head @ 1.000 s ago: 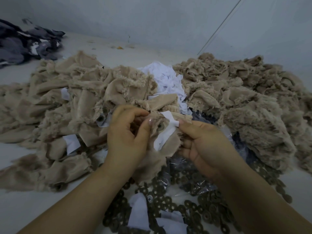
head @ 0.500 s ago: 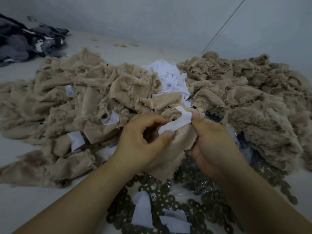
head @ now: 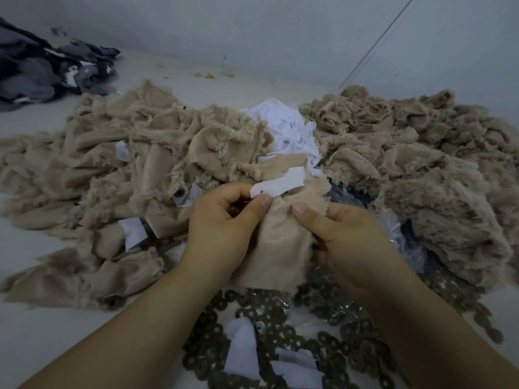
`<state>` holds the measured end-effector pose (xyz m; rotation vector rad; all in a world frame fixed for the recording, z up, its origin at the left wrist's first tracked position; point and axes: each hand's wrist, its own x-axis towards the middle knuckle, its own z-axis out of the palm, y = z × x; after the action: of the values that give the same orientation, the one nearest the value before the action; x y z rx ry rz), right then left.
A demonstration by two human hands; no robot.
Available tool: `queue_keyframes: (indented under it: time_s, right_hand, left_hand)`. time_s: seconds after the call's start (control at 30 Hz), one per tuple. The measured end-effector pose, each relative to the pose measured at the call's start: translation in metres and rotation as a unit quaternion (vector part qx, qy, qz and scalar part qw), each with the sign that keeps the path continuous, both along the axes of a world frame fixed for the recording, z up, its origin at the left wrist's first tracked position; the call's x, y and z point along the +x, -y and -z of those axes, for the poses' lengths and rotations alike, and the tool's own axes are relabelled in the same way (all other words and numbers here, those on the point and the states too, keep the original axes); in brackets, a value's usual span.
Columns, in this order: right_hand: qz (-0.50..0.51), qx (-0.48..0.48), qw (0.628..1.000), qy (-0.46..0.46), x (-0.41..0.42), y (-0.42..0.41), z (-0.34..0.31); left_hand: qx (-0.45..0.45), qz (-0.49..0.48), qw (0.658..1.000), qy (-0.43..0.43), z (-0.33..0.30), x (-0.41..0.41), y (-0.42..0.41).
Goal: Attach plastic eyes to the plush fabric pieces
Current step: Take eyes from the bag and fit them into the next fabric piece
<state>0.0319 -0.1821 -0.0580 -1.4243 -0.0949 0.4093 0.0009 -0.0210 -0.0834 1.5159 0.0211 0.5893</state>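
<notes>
Nearest the front edge of the pale worktop [head: 42, 327] lies a spread of dark ring-shaped washers [head: 309, 346], some under crinkled clear plastic [head: 331, 310], with a few white paper scraps [head: 241, 349] lying on top of them. Just above these, both forearms reach in from the front edge and meet over one tan plush fabric piece [head: 276, 248], which is held up off the worktop with its smooth backing facing the camera and its lower edge hanging over the washers. The left hand [head: 222, 228] has its fingers curled and pinches the upper left part of that piece together with the near end of a white paper tag [head: 278, 185] between thumb and forefinger; a small dark spot shows on the tag close to the thumb. The right hand [head: 348, 242] grips the right side of the same piece, its thumb laid flat on the backing and its fingers tucked behind the cloth. Whether a plastic eye is in either hand cannot be told. Beyond the hands, toward the left of the worktop, a wide heap of tan plush pieces [head: 118, 169] lies with white tags among the folds, and a dark round fitting [head: 178, 193] shows on one piece just left of the left hand. On the right a second heap of fluffier tan plush [head: 427, 175] rises. Between the two heaps sits a mound of white paper strips [head: 286, 127]. At the far left corner lies a bundle of dark grey cloth [head: 42, 68], and a pale wall [head: 280, 32] stands behind the far edge.
</notes>
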Motion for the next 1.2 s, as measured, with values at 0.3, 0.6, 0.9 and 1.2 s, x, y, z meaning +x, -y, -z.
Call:
queue_keyframes:
  time_s: [0.3, 0.6, 0.9, 1.2]
  right_hand:
    - [0.012, 0.036, 0.992, -0.116, 0.001, 0.000, -0.007]
    - [-0.029, 0.120, 0.972, -0.201, -0.007, -0.011, -0.004]
    - [-0.025, 0.116, 0.983, -0.138, -0.012, -0.011, -0.002]
    - [0.013, 0.138, 0.985, -0.101, -0.012, -0.018, 0.004]
  left_hand:
    - [-0.017, -0.021, 1.000, -0.004, 0.003, 0.003, -0.004]
    - [0.063, 0.013, 0.998, 0.005, 0.003, 0.003, 0.000]
    - [-0.017, 0.059, 0.998, 0.012, 0.000, 0.001, -0.003]
    - [-0.019, 0.080, 0.996, 0.032, -0.009, -0.011, 0.008]
